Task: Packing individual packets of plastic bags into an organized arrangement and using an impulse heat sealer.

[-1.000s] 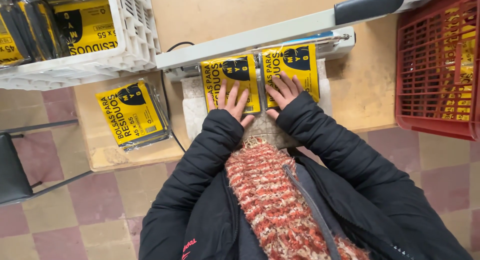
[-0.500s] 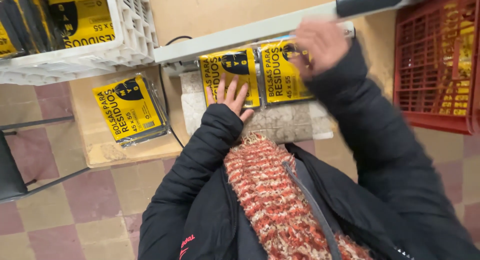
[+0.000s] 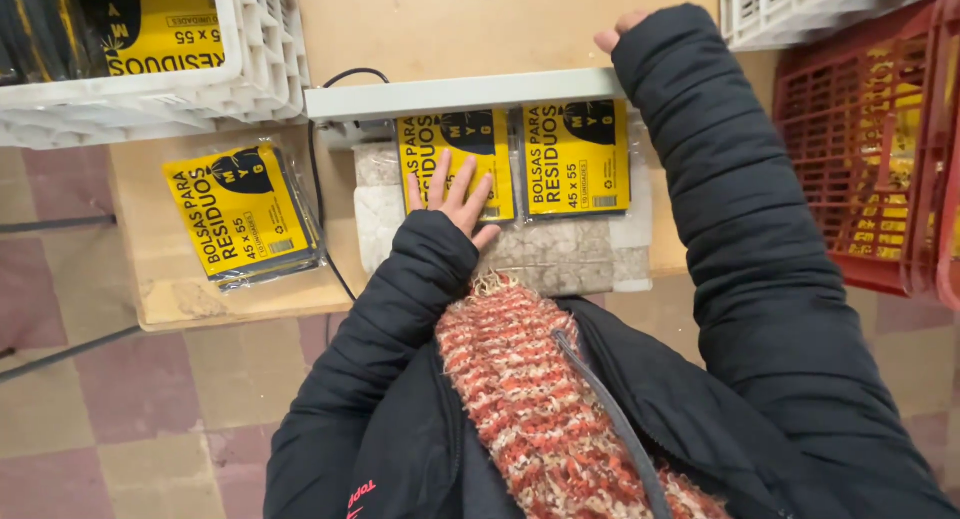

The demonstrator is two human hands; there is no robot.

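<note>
Two yellow-and-black packets of bags lie side by side on a pale pad (image 3: 560,259) under a grey bar (image 3: 460,94). My left hand (image 3: 450,194) rests flat, fingers spread, on the left packet (image 3: 455,144). The right packet (image 3: 575,159) lies untouched. My right hand (image 3: 620,29) is at the bar's right end. Only its fingertips show past the black sleeve, and the bar's handle is hidden under it. The bar lies level across the packets' top edges.
A third packet (image 3: 240,214) lies alone on the wooden table (image 3: 500,19) at the left. A white crate (image 3: 270,69) with more packets stands at the back left. A red crate (image 3: 850,179) is at the right, another white crate (image 3: 800,9) behind it. A black cable (image 3: 318,189) runs down.
My right hand left the right packet and went up to the bar's handle. The bar, raised and tilted before, has come down level over the packets. My left hand stayed in place.
</note>
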